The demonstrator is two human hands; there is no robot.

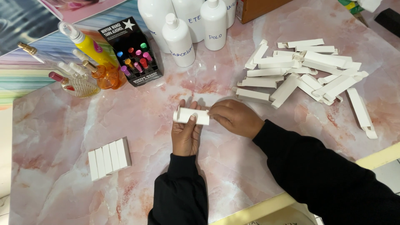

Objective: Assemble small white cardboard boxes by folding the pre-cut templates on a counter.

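Observation:
A small white cardboard box (191, 116) lies sideways between both hands above the pink marble tabletop (54, 129). My left hand (186, 132) grips it from below, thumb on its front face. My right hand (234, 118) pinches the box's right end with its fingertips. Both arms wear black sleeves. A row of several finished white boxes (109, 158) lies flat to the left of my left hand.
A loose pile of flat, unfolded white boxes (306, 77) covers the right side. White plastic bottles (189, 25) stand at the back centre. A black display box of small coloured vials (131, 52) and several perfume bottles (85, 68) sit at the back left.

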